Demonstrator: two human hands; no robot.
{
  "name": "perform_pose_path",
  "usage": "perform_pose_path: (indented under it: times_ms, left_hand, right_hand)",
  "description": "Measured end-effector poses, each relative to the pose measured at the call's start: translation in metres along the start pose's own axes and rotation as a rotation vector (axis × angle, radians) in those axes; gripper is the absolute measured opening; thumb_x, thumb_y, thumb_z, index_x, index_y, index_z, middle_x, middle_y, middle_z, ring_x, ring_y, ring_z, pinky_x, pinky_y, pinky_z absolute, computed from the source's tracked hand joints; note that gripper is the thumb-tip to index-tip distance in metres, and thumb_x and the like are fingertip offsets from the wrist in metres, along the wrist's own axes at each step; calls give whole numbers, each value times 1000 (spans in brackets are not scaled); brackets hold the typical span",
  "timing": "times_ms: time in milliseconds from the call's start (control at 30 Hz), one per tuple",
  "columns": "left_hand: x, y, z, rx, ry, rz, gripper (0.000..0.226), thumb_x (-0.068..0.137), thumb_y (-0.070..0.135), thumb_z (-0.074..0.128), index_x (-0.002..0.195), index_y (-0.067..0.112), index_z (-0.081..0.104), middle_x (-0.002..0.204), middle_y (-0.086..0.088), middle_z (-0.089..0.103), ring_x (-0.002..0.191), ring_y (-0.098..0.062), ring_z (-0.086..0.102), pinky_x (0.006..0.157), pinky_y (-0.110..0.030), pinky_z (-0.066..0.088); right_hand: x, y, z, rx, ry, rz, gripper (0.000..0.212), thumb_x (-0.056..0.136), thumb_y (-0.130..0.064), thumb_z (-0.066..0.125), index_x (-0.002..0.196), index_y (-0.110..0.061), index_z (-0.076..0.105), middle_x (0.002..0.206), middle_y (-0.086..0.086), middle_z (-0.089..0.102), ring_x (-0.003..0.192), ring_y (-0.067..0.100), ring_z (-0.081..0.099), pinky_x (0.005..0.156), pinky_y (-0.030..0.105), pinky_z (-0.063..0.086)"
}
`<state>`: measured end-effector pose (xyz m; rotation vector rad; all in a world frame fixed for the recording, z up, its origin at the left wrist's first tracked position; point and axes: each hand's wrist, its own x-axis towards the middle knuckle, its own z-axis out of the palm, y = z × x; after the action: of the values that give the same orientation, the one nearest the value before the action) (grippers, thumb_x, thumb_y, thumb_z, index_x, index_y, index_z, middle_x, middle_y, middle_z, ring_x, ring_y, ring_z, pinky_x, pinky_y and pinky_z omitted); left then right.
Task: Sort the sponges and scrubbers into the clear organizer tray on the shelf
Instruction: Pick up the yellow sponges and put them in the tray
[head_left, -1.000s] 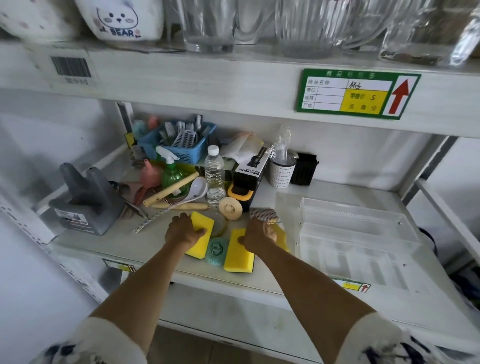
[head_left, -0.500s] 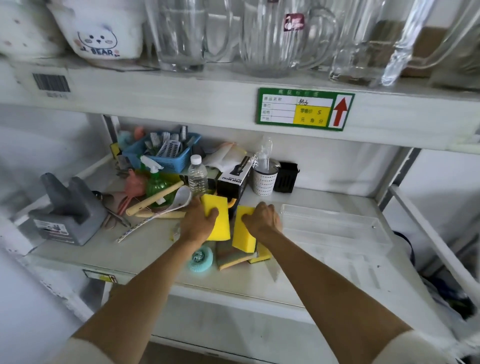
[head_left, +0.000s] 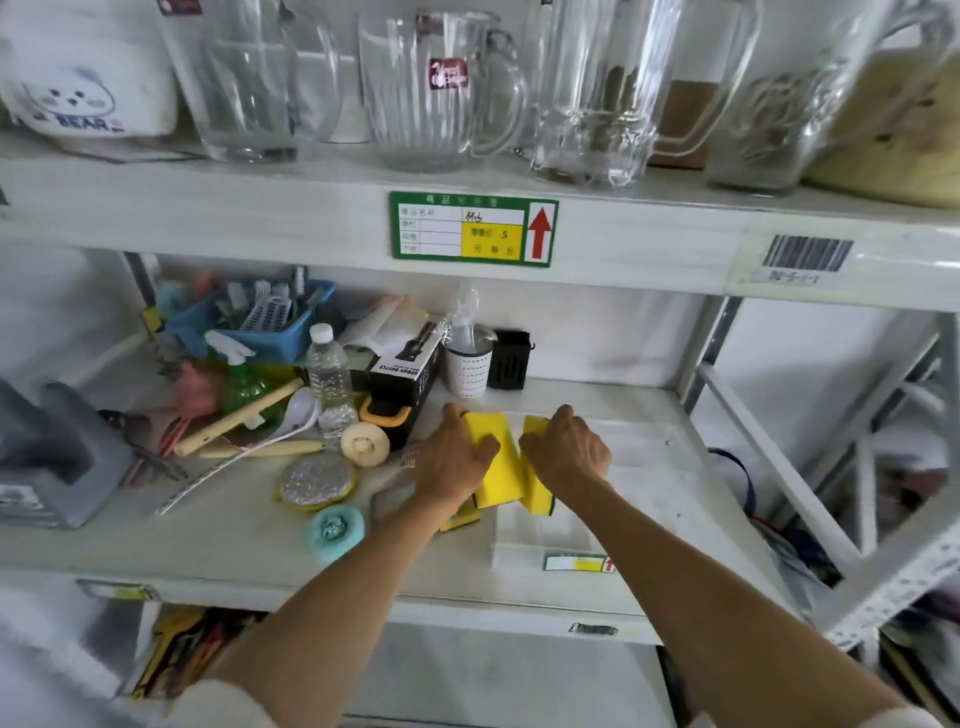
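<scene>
My left hand grips a yellow sponge, held tilted at the left edge of the clear organizer tray. Right beside it, my right hand grips a second yellow sponge over the tray's left end. Another yellow sponge lies on the shelf below my left wrist. A silver scrubber on a yellow pad and a teal round scrubber rest on the shelf to the left. A beige round scrubber sits behind them.
Clutter fills the shelf's left: a grey holder, water bottle, green spray bottle, blue basket, black box, white cup. Glass jugs stand on the shelf above. A white frame stands at right.
Both hands lifted a yellow sponge each off the shelf and carried them right, to the tray's left end. The view has shifted, with the shelf's clutter sitting further left.
</scene>
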<state>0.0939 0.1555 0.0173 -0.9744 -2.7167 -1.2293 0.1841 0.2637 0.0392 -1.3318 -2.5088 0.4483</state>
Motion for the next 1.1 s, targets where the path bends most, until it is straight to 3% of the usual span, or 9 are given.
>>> perform_pose_path:
  times_ms: [233,567,867,1100]
  left_hand:
    - [-11,12,19,44,32,-74,42,76,36,60,105,12,41,102,-14,67,92,-38,67,68,-39,49]
    - [-29,5,29,99,137,13,41,75,31,64,100,8,41,102,-10,57,85,-34,67,58,-36,44]
    - [-51,-2,38,-47,177,44,39,76,30,66,94,12,37,93,-10,59,89,-33,62,65,-38,46]
    - [-74,-3,41,-209,233,53,38,81,26,69,89,12,35,87,-8,49,76,-24,50,67,-26,38]
  right_hand:
    - [-7,18,3,15,-9,38,44,87,-38,55,117,-9,43,119,15,58,109,37,60,73,35,40]
    - [-20,22,10,147,-63,92,43,84,-33,56,115,-8,41,115,17,60,105,40,61,75,36,43]
    - [-42,27,19,282,-43,32,34,84,-39,52,93,-13,32,101,18,63,91,40,61,66,35,38]
    - [-67,37,34,308,-23,29,44,86,-49,55,99,-11,37,100,17,65,91,39,63,64,35,39]
